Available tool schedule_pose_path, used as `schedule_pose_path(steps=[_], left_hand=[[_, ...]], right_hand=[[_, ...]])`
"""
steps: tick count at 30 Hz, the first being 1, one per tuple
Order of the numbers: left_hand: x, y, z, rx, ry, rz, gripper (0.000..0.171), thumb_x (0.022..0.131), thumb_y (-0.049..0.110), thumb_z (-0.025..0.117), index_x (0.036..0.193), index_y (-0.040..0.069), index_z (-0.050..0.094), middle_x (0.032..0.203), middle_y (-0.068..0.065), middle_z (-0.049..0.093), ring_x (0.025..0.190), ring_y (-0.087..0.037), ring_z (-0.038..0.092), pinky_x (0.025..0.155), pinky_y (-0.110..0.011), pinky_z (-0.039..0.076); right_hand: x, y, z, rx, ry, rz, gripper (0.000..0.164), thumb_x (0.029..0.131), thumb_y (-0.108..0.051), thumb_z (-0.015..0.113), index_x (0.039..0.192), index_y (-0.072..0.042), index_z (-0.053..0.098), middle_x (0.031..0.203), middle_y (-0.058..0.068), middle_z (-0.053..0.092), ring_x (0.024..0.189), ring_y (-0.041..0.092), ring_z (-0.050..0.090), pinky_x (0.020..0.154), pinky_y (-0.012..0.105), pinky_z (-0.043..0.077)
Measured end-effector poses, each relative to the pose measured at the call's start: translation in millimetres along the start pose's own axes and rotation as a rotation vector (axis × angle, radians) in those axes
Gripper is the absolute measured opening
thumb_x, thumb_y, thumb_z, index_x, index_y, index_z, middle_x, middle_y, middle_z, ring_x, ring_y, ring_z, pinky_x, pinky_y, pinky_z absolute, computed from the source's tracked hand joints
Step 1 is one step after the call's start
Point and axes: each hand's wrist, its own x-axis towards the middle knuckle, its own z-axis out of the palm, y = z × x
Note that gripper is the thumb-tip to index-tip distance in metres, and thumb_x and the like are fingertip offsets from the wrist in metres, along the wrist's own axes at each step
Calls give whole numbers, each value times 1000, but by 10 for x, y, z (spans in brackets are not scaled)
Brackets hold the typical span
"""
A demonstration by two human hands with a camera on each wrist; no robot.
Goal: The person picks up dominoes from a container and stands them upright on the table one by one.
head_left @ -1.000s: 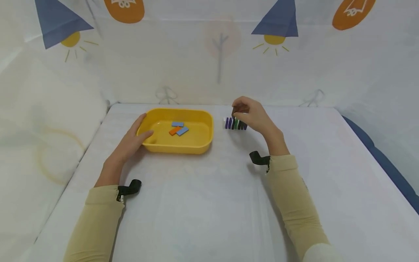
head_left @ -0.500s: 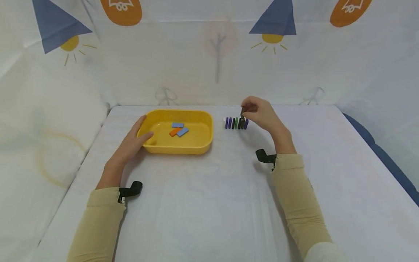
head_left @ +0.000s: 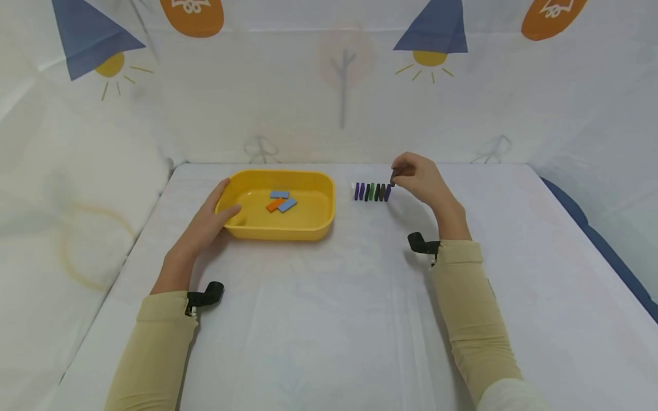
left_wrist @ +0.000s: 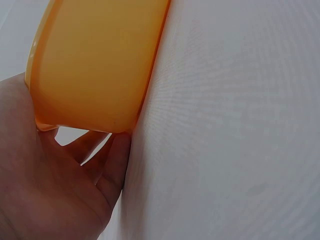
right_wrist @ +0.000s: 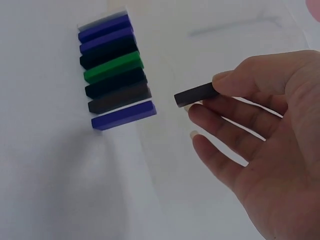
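A row of several upright domino tiles (head_left: 372, 192) stands on the table, right of a yellow plastic tub (head_left: 277, 234). White, purple, black, green and brown tiles show in it, and a purple tile (right_wrist: 125, 116) is at the near end in the right wrist view. My right hand (head_left: 422, 181) pinches a dark domino tile (right_wrist: 194, 94) between thumb and fingers, above and just beyond the row's right end. My left hand (head_left: 203, 225) grips the tub's left end, its thumb over the rim and the other fingers along the outer wall (left_wrist: 95, 65).
Inside the tub lie two blue tiles (head_left: 287, 205) and an orange tile (head_left: 275, 205), partly overlapping. A white cloth covers the table (head_left: 319, 319), and a printed white sheet (head_left: 288, 103) hangs behind it. Dark blue material (head_left: 581, 222) borders the right edge.
My right hand has moved right along the row with the dark tile, from over its middle to past its right end. The left hand and the tub have stayed put.
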Motion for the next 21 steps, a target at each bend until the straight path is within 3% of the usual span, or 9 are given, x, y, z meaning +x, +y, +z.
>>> schedule_pose_path(steps=[10, 21], left_hand=[[-6, 24, -5, 10, 1, 9, 75, 99, 56, 47, 156, 48, -2, 168, 13, -4, 157, -27, -3, 123, -65, 2], [1, 2, 2, -5, -3, 5, 76, 99, 54, 48, 156, 48, -2, 168, 12, -4, 157, -27, -2, 123, -65, 2]], right_hand=[[4, 98, -16, -11, -10, 40, 25, 93, -7, 60, 119, -6, 60, 113, 17, 65, 102, 27, 61, 88, 41, 48], [47, 234, 54, -46, -80, 75, 31, 92, -7, 61, 122, 0, 59, 118, 20, 63, 110, 31, 59, 97, 47, 46]])
